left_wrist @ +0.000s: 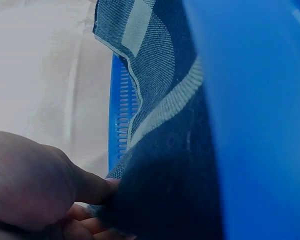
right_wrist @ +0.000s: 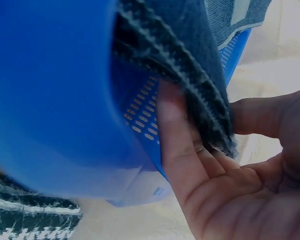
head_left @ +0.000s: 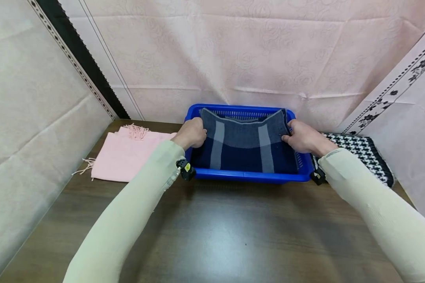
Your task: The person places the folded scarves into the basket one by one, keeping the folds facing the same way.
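A dark blue folded scarf with pale grey stripes sits inside a blue plastic basket, its far edge raised and sagging in the middle. My left hand pinches the scarf's left side between thumb and fingers; the left wrist view shows the thumb lying on the cloth. On the other side my right hand holds the scarf's right edge. In the right wrist view, the folded layers lie between the thumb and the fingers, which reach down inside the slotted basket wall.
Left of the basket lies a folded pink scarf with fringe, partly behind my left forearm. A black-and-white houndstooth cloth lies to the right, partly behind my right arm. Pale curtains hang close behind the wooden table.
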A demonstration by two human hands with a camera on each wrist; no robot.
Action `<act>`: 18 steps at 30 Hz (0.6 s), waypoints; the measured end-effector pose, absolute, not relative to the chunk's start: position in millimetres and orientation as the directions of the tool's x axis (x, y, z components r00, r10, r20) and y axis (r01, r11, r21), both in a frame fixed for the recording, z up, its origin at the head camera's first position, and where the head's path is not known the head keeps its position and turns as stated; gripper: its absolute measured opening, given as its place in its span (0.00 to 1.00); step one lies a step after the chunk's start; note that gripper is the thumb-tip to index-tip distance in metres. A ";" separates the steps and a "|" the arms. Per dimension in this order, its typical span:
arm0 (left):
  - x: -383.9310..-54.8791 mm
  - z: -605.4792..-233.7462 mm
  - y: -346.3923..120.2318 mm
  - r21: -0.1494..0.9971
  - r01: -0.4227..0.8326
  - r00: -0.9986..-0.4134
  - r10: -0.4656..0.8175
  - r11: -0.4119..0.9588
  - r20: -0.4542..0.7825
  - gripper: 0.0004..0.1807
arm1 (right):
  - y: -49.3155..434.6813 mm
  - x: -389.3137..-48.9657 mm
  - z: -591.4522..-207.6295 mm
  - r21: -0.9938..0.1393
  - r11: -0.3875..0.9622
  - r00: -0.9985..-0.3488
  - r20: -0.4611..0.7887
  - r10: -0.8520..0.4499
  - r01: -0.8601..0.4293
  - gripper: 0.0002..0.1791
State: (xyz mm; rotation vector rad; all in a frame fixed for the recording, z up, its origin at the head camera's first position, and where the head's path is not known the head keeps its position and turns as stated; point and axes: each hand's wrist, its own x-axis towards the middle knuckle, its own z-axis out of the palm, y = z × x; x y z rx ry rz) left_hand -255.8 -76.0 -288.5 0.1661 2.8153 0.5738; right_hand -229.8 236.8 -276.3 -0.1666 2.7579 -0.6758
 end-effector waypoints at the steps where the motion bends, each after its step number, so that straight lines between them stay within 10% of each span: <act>1: -256.0 -288.7 -75.6 0.395 0.057 -0.959 0.161 0.917 -0.235 0.17 | 237.0 -230.0 -276.4 -0.466 0.884 -0.947 -0.262 -0.184 -0.042 0.10; 18: -256.2 -290.8 -74.1 0.364 0.055 -0.950 0.161 0.930 -0.268 0.13 | 236.1 -228.6 -277.4 -0.433 0.900 -0.926 -0.322 -0.196 -0.039 0.27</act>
